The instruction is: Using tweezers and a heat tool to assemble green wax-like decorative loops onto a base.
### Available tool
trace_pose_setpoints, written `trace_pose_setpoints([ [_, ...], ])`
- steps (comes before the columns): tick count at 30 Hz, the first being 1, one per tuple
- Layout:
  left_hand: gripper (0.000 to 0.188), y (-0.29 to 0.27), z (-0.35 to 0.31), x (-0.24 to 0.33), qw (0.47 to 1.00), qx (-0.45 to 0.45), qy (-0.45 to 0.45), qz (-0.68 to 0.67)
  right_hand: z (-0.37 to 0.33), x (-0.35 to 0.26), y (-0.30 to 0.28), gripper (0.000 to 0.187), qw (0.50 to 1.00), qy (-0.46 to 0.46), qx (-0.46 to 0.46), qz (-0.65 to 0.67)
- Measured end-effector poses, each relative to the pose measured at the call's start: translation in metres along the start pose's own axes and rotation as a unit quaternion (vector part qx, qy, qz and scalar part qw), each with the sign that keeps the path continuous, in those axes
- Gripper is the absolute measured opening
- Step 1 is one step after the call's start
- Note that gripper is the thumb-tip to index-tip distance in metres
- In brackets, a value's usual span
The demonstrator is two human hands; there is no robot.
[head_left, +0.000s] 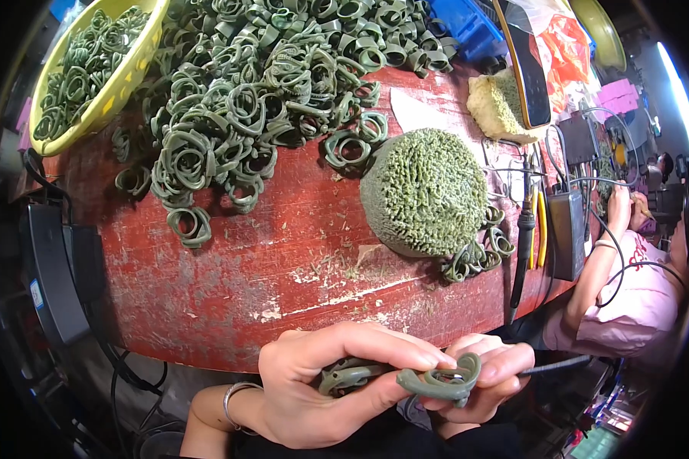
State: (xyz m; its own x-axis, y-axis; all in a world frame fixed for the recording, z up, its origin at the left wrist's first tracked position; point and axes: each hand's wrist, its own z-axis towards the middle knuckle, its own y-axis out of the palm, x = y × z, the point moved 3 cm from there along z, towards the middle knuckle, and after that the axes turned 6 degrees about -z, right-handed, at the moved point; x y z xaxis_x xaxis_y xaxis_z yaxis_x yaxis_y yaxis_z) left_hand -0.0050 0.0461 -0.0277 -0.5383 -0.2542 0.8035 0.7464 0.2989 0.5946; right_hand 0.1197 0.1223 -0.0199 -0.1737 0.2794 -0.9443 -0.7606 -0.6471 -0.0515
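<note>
Green wax ring piece (440, 380), right at the near edge of the head view, pinched between both hands just below the rim of the red table (283, 260). Left hand (325, 390) wrapped around a second green piece (348, 375), thumb and fingers clamped on it, fingertips reaching across to the ring. Right hand (486, 375) curled tight behind the ring, fingers closed around it; a thin dark cable (559, 366) trailing away to the right from that fist. Silver bangle (233, 398) on the left wrist.

Farther out on the table: a big heap of green ring castings (268, 84) spread across the far left and centre, a few strays near its edge. Yellow bowl (107, 84) at far left, filled with more of the same rings. Centre-right, a domed green textured mound (425, 191), with a small cluster of rings (478, 252) touching its near right side. Beyond it, a pale yellowish lump (497, 107), a dark phone (524, 61) leaning over it. Soldering-style black tool (522, 245) and yellow-handled pliers (541, 226) lying just right of the mound, beside a dark box (568, 229).

Far right: another person in a pink shirt (635, 298), hand (618, 205) raised over their own work. Black adapter (50, 275) hanging off the left edge of the table.
</note>
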Motion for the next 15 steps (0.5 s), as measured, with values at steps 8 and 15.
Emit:
trace_pose_setpoints([
  [8,0.020,0.0038,0.0037,0.0037,1.000,0.003,-0.003,0.003,-0.0025,0.0041,-0.0031,0.034,0.932,0.206,0.050,0.295],
  [15,0.019,-0.0019,0.0021,0.0034,1.000,0.009,0.003,0.019,-0.0039,0.0072,0.0023,0.026,0.987,0.052,0.039,0.148],
])
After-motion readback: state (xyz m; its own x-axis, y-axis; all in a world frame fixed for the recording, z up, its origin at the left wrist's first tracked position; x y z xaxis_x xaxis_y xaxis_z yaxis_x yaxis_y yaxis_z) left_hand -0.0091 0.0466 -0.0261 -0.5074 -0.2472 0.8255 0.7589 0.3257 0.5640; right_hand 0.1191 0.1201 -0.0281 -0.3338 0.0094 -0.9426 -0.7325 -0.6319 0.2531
